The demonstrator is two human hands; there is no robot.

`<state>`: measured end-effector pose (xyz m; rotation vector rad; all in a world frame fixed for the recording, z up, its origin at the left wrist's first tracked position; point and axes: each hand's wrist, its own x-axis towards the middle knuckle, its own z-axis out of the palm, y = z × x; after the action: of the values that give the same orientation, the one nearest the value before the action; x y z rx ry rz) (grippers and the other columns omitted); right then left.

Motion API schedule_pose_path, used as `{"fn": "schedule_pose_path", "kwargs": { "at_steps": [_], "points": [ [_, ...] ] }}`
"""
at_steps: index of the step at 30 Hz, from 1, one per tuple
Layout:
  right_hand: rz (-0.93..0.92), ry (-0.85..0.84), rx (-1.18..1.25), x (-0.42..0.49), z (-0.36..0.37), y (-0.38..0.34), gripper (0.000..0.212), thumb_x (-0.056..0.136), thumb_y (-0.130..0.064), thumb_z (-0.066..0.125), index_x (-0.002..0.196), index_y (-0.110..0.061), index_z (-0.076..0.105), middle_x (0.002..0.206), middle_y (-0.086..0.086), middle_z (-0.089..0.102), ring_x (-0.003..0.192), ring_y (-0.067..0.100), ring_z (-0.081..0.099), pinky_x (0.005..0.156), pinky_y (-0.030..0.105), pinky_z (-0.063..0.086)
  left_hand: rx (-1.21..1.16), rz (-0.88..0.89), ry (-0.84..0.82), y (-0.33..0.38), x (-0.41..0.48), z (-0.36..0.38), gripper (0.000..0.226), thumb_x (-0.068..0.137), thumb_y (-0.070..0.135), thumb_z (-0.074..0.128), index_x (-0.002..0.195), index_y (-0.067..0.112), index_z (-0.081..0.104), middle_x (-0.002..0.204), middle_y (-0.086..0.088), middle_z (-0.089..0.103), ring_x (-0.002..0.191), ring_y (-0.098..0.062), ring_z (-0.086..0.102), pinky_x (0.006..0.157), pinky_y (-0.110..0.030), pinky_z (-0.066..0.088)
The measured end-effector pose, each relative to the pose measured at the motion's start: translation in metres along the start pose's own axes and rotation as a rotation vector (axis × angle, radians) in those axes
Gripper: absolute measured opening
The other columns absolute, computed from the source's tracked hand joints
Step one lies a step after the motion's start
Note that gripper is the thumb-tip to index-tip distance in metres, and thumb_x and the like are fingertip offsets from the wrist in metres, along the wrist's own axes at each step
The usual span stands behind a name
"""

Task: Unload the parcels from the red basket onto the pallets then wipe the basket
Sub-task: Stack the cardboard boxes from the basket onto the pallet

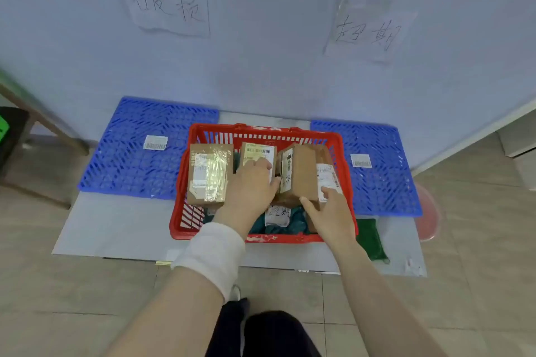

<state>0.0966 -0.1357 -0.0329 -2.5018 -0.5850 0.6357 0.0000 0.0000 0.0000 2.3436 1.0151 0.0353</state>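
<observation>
A red basket (185,182) sits on the floor between two blue pallets, one on the left (130,153) and one on the right (383,182). Several cardboard parcels fill it, with teal bags (293,223) underneath. A taped box (208,174) lies at the left. A labelled box (258,152) lies in the middle. A brown box (301,174) stands tilted on the right. My left hand (252,185) rests on the middle box and touches the tilted brown box. My right hand (330,211) grips the brown box from its near right side.
A dark green cloth (371,238) lies on the grey mat right of the basket. A pink round tub (429,211) stands beyond the right pallet. Each pallet carries a barcode label. Two handwritten paper signs hang on the wall. A wooden frame leg stands at far left.
</observation>
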Motion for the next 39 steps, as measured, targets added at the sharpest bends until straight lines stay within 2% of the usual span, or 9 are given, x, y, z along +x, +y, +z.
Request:
{"fn": "schedule_pose_path", "kwargs": {
  "at_steps": [7,12,17,23,28,30,33,37,39],
  "points": [
    [0.163,-0.132,-0.096,0.07,0.023,0.011,0.077,0.081,-0.056,0.056,0.138,-0.011,0.031,0.138,0.014,0.038,0.127,0.031,0.038,0.097,0.042,0.039,0.027,-0.141,-0.133,-0.001,0.049,0.052,0.037,0.092,0.033,0.048,0.124,0.015,0.046,0.123,-0.009,0.052,0.108,-0.026,0.053,0.078,-0.034,0.044],
    [0.195,-0.179,-0.146,0.115,0.043,0.011,0.092,0.074,-0.065,0.056,0.14,-0.009,0.023,0.138,0.018,0.033,0.127,0.035,0.033,0.099,0.044,0.036,-0.023,-0.209,-0.08,-0.004,0.08,0.076,0.034,0.092,0.034,0.048,0.121,0.018,0.049,0.119,-0.005,0.054,0.101,-0.023,0.055,0.066,-0.029,0.039],
    [0.217,-0.135,-0.201,0.127,0.065,0.003,0.099,0.07,-0.06,0.064,0.143,-0.014,0.014,0.137,0.017,0.031,0.127,0.034,0.03,0.1,0.045,0.034,-0.101,-0.283,-0.016,-0.015,0.093,0.082,0.028,0.091,0.03,0.048,0.115,0.016,0.054,0.115,-0.004,0.058,0.102,-0.022,0.055,0.079,-0.035,0.047],
    [0.294,-0.091,-0.026,0.128,0.044,0.007,0.093,0.069,-0.049,0.068,0.141,-0.015,0.02,0.141,0.014,0.03,0.132,0.031,0.027,0.101,0.047,0.034,-0.139,-0.317,-0.039,-0.011,0.092,0.082,0.03,0.092,0.031,0.049,0.118,0.017,0.052,0.116,-0.004,0.057,0.103,-0.02,0.055,0.081,-0.033,0.049],
    [0.26,-0.045,0.199,0.118,-0.006,0.013,0.082,0.067,-0.047,0.071,0.134,-0.024,0.03,0.139,0.005,0.036,0.13,0.023,0.032,0.103,0.043,0.033,-0.421,-0.4,-0.162,0.004,0.087,0.074,0.04,0.092,0.034,0.05,0.127,0.016,0.045,0.123,0.0,0.056,0.097,-0.009,0.052,0.076,-0.022,0.041],
    [0.25,-0.063,0.337,0.112,-0.025,0.013,0.07,0.066,-0.047,0.072,0.124,-0.032,0.036,0.137,0.001,0.039,0.127,0.02,0.037,0.103,0.046,0.038,-0.546,-0.404,-0.208,0.01,0.083,0.069,0.044,0.092,0.038,0.048,0.13,0.016,0.042,0.121,0.002,0.056,0.094,-0.006,0.05,0.072,-0.019,0.041],
    [0.238,-0.105,0.545,0.101,-0.046,0.004,0.06,0.067,-0.043,0.075,0.114,-0.038,0.039,0.129,0.0,0.048,0.116,0.016,0.051,0.092,0.045,0.049,-0.768,-0.41,-0.262,0.014,0.073,0.058,0.046,0.09,0.049,0.044,0.128,0.023,0.043,0.112,0.01,0.056,0.089,-0.004,0.055,0.065,-0.016,0.039],
    [0.183,-0.159,0.734,0.085,-0.046,-0.027,0.052,0.074,-0.033,0.072,0.116,-0.037,0.044,0.114,-0.001,0.059,0.097,0.012,0.063,0.067,0.03,0.053,-1.194,-0.455,-0.252,0.001,0.061,0.032,0.045,0.088,0.052,0.046,0.13,0.034,0.042,0.12,0.007,0.06,0.103,-0.012,0.061,0.086,-0.029,0.047],
    [0.141,-0.164,0.769,0.074,-0.034,-0.051,0.046,0.077,-0.03,0.07,0.115,-0.038,0.045,0.111,-0.004,0.061,0.094,0.009,0.064,0.064,0.026,0.051,-1.287,-0.432,-0.201,-0.016,0.052,0.014,0.04,0.088,0.05,0.047,0.127,0.038,0.043,0.117,0.01,0.063,0.099,-0.013,0.065,0.088,-0.033,0.049]
  ]
}}
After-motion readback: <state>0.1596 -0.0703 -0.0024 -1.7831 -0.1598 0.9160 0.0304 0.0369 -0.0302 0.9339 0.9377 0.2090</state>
